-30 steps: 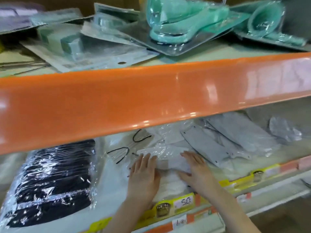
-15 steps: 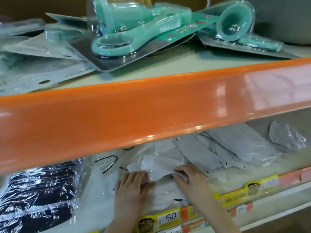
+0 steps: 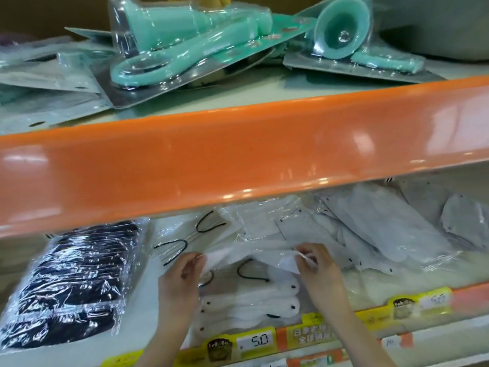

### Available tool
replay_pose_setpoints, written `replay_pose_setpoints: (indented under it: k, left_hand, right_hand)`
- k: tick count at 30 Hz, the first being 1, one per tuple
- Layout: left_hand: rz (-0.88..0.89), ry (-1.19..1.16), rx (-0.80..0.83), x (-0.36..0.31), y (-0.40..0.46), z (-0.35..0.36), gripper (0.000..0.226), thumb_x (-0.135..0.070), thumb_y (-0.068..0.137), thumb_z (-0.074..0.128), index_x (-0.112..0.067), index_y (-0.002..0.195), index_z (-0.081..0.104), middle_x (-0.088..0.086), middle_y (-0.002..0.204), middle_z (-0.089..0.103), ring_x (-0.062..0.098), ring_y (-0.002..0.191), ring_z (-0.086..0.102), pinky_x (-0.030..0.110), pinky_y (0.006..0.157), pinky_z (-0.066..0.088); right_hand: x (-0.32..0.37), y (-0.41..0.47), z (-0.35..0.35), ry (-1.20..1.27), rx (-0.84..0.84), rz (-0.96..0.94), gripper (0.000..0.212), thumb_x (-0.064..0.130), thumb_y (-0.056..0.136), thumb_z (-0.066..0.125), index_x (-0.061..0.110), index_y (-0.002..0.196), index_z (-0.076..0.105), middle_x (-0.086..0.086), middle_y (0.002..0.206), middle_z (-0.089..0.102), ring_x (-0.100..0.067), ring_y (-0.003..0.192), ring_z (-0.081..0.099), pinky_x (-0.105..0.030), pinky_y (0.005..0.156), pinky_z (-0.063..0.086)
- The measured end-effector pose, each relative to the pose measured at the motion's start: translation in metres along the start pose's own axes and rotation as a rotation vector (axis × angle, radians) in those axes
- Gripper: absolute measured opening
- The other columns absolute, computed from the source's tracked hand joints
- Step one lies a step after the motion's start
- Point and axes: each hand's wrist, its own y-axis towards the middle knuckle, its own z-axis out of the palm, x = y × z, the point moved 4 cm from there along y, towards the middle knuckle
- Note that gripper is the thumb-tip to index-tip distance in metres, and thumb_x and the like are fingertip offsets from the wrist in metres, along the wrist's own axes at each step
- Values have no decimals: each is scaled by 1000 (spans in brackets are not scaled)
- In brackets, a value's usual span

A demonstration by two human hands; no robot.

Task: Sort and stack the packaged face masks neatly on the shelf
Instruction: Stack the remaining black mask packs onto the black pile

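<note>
The white mask packet [image 3: 251, 256], a crinkly clear bag that lay pressed flat under both palms a second ago, is now lifted by its 2 ends above the stack of white masks [image 3: 251, 303] on the lower shelf [image 3: 370, 316]. The left hand [image 3: 182, 279] pinches its left end and the right hand [image 3: 318, 268] its right, fingers curled on the film. Beside lie glossy black masks [image 3: 71, 282] and soft grey masks [image 3: 381, 231], under a smooth orange beam [image 3: 238, 154] and teal plastic tools [image 3: 185, 46].

left hand [image 3: 185, 274]: fingers curled, pinching | right hand [image 3: 317, 266]: pinching
</note>
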Motion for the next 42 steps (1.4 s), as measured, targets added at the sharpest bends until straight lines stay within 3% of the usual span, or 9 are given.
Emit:
replay_pose_setpoints:
  k: [3,6,12,18,23,28,31,36,42]
  left_hand:
    - [10,4,-68,-5,6,-5,21,-12,90,64,-31,82,63,-28,79,66,-7,74,60,5,64,41]
    - [16,-2,-62,-6,6,-3,26,-7,91,62,-32,84,62,-32,80,64,-10,75,59,4,65,41]
    - [-10,-4,117,-11,-9,17,35,-4,79,49,-31,87,69,-29,94,66,-4,93,61,1,76,39]
    - [204,167,295,-31,-36,61,49,-4,60,38,-38,85,64,-18,112,60,-8,109,50,4,87,35]
    - [314,285,404,-44,-45,112,43,-14,72,39,-32,100,67,-26,110,53,5,107,52,21,92,41]
    - [483,418,400,-50,-49,154,41,-22,70,40,-18,99,68,-1,102,68,18,98,59,29,82,50]
    - [446,496,427,-45,-52,165,45,-24,72,39,-12,104,69,4,105,69,27,97,66,38,78,57]
    - [530,532,396,-46,-60,166,46,-25,69,42,-26,114,51,-2,112,65,12,105,51,28,80,52]
    - [592,490,320,-49,-64,164,47,-18,72,41,-25,118,47,4,120,61,15,117,44,25,94,39]
  right_hand:
    - [-1,-1,2,-15,55,3,12,9,88,66,10,99,62,0,92,56,-13,76,61,-15,67,44]
    - [5,-6,1,29,109,-50,7,14,91,63,19,96,61,6,93,59,0,81,59,-4,67,39]
    - [15,-16,-1,178,334,-28,29,57,92,39,37,95,60,9,85,67,-4,83,64,-19,69,50]
    - [8,-3,-10,4,140,-168,8,9,86,67,16,89,67,6,86,63,-9,77,60,-29,65,52]
    - [-12,8,-20,-559,48,-272,56,40,57,78,16,105,63,-6,105,65,-30,94,65,-41,70,55]
    - [-31,3,-15,-732,88,-213,81,43,43,91,11,110,58,-15,106,66,-36,94,66,-45,70,56]
    - [-27,1,-16,-752,44,-200,66,32,37,94,11,95,68,-10,94,69,-32,84,68,-42,65,56]
    - [-27,0,-17,-750,8,-239,38,16,46,90,15,74,65,-3,76,63,-27,74,64,-38,63,57]
    - [-24,0,-34,-645,22,-234,43,-2,38,84,15,71,63,1,66,61,-23,62,64,-31,47,50]
